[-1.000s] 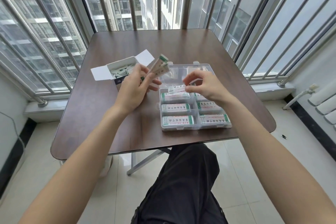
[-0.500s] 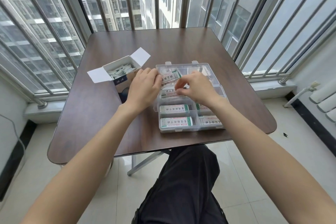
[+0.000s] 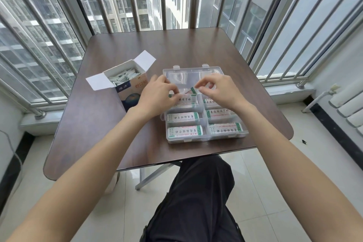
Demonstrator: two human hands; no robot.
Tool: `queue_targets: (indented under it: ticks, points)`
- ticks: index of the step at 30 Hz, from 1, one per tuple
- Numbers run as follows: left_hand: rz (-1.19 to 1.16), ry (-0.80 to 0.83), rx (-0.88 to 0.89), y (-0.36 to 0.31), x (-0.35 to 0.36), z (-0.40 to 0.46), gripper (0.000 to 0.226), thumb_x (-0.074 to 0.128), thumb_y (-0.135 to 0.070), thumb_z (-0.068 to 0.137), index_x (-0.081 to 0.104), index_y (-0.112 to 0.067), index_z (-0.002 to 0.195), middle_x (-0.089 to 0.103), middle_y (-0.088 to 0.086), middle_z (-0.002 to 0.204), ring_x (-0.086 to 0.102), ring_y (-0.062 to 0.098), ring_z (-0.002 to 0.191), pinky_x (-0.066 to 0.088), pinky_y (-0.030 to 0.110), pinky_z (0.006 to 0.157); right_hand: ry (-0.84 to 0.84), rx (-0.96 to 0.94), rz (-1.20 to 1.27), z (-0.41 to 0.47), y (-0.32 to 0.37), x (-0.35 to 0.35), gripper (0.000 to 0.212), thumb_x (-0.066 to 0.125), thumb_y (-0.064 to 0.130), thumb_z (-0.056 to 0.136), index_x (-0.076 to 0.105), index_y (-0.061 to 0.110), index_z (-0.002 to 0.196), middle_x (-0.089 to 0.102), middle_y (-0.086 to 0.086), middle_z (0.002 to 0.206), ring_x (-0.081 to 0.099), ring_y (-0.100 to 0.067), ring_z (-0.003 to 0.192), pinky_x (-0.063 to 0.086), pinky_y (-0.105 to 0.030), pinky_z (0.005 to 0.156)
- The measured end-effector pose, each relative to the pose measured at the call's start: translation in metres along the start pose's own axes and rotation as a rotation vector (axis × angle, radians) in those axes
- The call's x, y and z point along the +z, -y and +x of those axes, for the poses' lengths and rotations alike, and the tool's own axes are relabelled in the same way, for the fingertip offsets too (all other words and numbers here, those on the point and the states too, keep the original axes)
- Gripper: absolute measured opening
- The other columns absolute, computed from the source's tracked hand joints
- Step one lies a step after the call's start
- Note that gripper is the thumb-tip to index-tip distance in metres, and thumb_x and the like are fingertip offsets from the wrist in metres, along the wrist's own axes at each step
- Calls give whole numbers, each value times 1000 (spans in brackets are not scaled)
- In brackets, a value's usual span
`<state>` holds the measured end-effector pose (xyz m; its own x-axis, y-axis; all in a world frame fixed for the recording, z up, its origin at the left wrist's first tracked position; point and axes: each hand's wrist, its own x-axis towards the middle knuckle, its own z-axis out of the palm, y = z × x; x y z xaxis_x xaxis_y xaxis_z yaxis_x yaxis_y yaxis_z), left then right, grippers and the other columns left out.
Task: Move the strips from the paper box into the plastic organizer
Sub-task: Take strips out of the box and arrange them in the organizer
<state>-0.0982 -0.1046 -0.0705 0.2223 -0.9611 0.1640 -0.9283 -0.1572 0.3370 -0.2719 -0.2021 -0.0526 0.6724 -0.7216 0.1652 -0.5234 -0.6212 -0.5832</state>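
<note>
Now | left hand (image 3: 157, 96) and right hand (image 3: 218, 90) pinch strips (image 3: 185, 97) between them | over plastic organizer (image 3: 204, 135)

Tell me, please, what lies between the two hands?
In the head view, a strip, held by the left hand and right hand over the organizer.

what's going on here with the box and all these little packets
A person seated at a brown table is filling a clear plastic organizer with strips. The left hand and right hand both pinch a strip over a far-left compartment. Four nearer compartments already hold strips. The open paper box to the left still has more inside.
</note>
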Motion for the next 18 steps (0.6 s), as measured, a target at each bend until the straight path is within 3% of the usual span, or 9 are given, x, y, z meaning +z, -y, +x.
queue_targets:
  ticks: [6, 11, 18]
  points:
    - [150, 29, 116, -3, -11, 5, 27, 59, -49, 85, 72, -30, 99, 53, 1, 108, 40, 20, 102, 35, 30, 85, 164, -72, -210, 7, 3, 5, 20, 66, 38, 84, 68, 30, 102, 46, 1, 99, 41, -15, 104, 37, -34, 95]
    - [154, 22, 113, -1, -12, 0, 29, 59, -52, 85, 72, -31, 100, 54, 0, 104, 41, 18, 98, 39, 31, 83, 176, -95, -274, 10, 11, 10, 20, 66, 35, 84, 66, 25, 102, 48, 2, 104, 43, -19, 112, 39, -41, 96]
    - [159, 56, 173, 4, -11, -3, 26, 59, -49, 86, 73, -31, 98, 56, -1, 101, 44, 18, 97, 38, 29, 81, 80, -189, -273, 1, 3, 9, 17, 67, 33, 85, 68, 20, 96, 46, 6, 92, 45, -17, 99, 42, -38, 90]
